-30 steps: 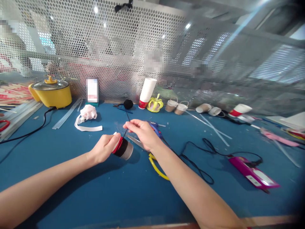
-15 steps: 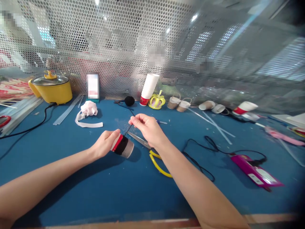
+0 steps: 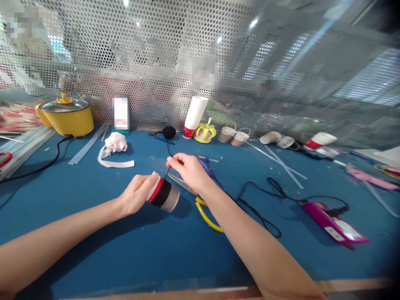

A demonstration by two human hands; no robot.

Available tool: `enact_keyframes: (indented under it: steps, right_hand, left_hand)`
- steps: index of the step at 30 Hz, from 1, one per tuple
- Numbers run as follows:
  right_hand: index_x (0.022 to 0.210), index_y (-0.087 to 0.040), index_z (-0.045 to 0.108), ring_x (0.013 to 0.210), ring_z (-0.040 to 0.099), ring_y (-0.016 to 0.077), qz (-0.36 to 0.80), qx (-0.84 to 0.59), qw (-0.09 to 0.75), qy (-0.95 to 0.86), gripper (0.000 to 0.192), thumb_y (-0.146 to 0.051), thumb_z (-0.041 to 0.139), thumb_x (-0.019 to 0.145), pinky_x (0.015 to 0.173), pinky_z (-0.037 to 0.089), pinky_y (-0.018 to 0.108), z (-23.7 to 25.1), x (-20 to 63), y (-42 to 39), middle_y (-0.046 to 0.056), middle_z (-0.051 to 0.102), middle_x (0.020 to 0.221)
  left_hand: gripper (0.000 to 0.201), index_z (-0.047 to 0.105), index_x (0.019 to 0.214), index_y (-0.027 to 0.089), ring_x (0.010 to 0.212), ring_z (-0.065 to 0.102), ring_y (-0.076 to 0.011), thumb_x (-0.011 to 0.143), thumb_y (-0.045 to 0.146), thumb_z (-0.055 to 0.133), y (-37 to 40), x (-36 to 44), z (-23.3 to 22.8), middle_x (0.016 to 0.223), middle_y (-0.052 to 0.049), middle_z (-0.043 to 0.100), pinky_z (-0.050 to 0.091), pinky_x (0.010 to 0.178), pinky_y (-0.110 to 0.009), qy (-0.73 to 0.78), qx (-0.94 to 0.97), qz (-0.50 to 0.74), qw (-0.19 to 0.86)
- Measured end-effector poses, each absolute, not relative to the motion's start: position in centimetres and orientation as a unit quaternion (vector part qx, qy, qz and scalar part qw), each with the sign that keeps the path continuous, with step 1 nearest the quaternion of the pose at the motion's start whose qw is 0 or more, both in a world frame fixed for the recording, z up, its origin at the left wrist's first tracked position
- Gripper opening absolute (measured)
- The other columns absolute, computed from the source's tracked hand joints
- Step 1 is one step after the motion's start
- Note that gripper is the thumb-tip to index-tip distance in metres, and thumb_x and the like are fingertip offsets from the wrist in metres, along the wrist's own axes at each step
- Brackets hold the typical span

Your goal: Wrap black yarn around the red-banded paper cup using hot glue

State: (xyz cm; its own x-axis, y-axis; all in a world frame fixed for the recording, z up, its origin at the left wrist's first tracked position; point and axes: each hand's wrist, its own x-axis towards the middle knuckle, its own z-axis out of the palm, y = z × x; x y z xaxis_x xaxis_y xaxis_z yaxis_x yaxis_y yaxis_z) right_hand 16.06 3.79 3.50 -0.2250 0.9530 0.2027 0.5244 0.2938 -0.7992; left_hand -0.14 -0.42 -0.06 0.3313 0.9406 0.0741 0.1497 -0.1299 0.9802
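**Paper cup light and crushable, thread limp**

Paper cup (image 3: 163, 193) lies tilted above the blue surface (image 3: 125, 241), just left of the scissors (image 3: 200, 200). My left hand (image 3: 136, 193) wraps its rim end gently; my right hand (image 3: 187, 168) pinches the black thread (image 3: 168, 168) beside the cup.

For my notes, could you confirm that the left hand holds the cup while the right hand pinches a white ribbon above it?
Not quite. The head view shows the left hand holding the cup, but the right hand pinches a thin black string, not a white ribbon. The ribbon lies apart on the table, untouched.
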Motion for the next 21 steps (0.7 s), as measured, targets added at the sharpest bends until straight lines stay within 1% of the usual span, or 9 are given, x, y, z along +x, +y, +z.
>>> enact_keyframes:
  steps: [5,9,14,21]
  right_hand:
    - [0.066,-0.016,0.057,0.059,0.046,0.0122,0.315,-0.498,0.342,-0.732,0.028,-0.038,0.048,0.080,0.058,0.035,0.025,3.4,15.8,3.6,0.000,0.055,0.061]
    - [0.065,-0.016,0.057,0.053,0.041,0.0100,0.336,-0.493,0.338,-0.728,0.027,-0.037,0.049,0.080,0.054,0.032,0.023,3.2,15.6,3.5,-0.002,0.053,0.059]
    - [0.064,-0.015,0.057,0.048,0.035,0.0082,0.347,-0.497,0.328,-0.725,0.027,-0.036,0.050,0.080,0.050,0.029,0.022,2.9,15.4,3.3,-0.005,0.045,0.052]
    - [0.064,-0.014,0.056,0.051,0.037,0.0087,0.352,-0.505,0.295,-0.731,0.026,-0.033,0.050,0.080,0.051,0.028,0.022,2.8,14.9,3.1,-0.003,0.047,0.053]
  left_hand:
    - [0.046,0.029,0.051,0.018,0.050,0.024,-0.0083,0.086,0.048,0.029,-0.6,-0.3,-0.1,0.050,0.004,0.028,0.023,0.047,-0.024,0.398,0.669,0.412,0.474]
    - [0.046,0.026,0.050,0.019,0.048,0.022,-0.0078,0.088,0.044,0.028,-0.7,-0.4,-0.3,0.049,0.004,0.027,0.022,0.046,-0.025,0.366,0.697,0.424,0.448]
    - [0.044,0.025,0.050,0.019,0.046,0.023,-0.0075,0.089,0.038,0.028,-0.7,-0.6,-0.5,0.048,0.004,0.028,0.023,0.046,-0.025,0.333,0.727,0.435,0.415]
    - [0.044,0.023,0.049,0.018,0.045,0.025,-0.0074,0.091,0.032,0.027,-0.7,-0.8,-0.6,0.047,0.004,0.029,0.023,0.046,-0.026,0.292,0.766,0.454,0.347]
